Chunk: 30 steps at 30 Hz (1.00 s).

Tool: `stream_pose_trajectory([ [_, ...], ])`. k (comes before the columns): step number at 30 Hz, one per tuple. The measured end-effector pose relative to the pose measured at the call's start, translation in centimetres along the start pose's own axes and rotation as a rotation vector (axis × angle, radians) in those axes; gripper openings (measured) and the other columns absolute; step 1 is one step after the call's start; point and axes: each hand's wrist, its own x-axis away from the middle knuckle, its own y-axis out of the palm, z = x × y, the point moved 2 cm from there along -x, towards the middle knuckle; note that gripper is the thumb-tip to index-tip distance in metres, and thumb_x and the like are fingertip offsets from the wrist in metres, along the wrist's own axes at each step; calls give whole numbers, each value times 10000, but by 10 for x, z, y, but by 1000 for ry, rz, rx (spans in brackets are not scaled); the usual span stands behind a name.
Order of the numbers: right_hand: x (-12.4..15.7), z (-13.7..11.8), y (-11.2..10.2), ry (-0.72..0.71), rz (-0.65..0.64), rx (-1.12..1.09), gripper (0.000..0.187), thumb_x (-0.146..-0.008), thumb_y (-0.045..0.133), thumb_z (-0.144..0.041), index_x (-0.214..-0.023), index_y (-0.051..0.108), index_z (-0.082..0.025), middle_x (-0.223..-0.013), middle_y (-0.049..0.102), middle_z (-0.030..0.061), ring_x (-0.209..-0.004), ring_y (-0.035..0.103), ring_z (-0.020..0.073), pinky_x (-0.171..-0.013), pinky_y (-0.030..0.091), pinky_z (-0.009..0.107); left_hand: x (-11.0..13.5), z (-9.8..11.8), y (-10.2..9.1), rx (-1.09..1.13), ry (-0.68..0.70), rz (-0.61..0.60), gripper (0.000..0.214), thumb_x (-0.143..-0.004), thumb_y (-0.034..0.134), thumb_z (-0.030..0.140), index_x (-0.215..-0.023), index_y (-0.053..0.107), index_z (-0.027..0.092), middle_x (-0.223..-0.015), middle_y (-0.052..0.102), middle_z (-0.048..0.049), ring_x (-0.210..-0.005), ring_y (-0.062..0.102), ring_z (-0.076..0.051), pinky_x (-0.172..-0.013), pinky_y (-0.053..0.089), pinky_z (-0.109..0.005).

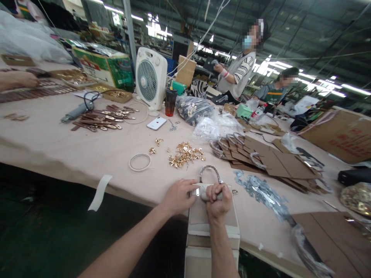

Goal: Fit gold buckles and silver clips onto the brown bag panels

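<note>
A beige bag panel (199,214) with pale trim hangs over the table's front edge, its looped, wrapped handle (210,168) lying toward the back. My left hand (180,196) holds the panel's upper left side, thumb and fingers beside a small shiny metal plate (198,192). Closed in a fist, my right hand (219,199) grips a pale grey cylindrical tool (204,192) over the panel; its exact kind is hidden by the fingers. A small metal fitting (234,192) sticks out at the panel's right edge. Gold-coloured metal fittings (185,154) lie in a pile just behind.
Brown panels with wrapped handles (278,164) are stacked at right, near silvery metal plates (262,191). A tape roll (139,162), phone (157,123), dark cup (171,102) and fan (150,79) stand leftward. Another person's hand (19,80) is at far left; two people work behind.
</note>
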Motion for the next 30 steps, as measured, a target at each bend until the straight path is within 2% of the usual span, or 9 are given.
stream_pose_trajectory([
  [10,10,0,20,-91,-102,71,351,-982,526,-317,-651,511,-204,-487,380,-76,-382,318,79,-415,281,200,0,1,2,-14,-60,42,391,-822,682,189,-1184,794,284,-1330,737,-32,-1206,690,-233,-1084,530,-390],
  [17,13,4,28,-172,-92,191,336,-988,523,-295,-665,516,-202,-495,392,-72,-410,359,90,-440,310,217,0,0,1,-10,-76,8,332,-863,675,241,-1170,799,277,-1331,738,-22,-1219,676,-240,-1087,522,-386],
  [24,9,8,29,-123,-71,274,354,-998,518,-335,-669,520,-205,-498,391,-74,-396,350,88,-417,289,222,0,0,1,-21,-64,-13,350,-866,684,238,-1190,786,321,-1335,733,-9,-1207,672,-245,-1068,521,-394],
  [27,7,14,26,-139,-69,349,374,-995,532,-365,-656,517,-208,-502,415,-65,-406,368,91,-427,302,233,0,1,1,-15,-54,-6,322,-863,680,226,-1150,791,319,-1329,735,-1,-1186,679,-245,-1054,525,-398],
  [30,0,20,23,-80,-47,414,394,-999,538,-415,-660,512,-216,-499,422,-65,-401,361,93,-411,295,234,0,0,1,-14,-41,-1,293,-862,666,212,-1107,793,311,-1326,735,5,-1161,683,-247,-1042,528,-396],
])
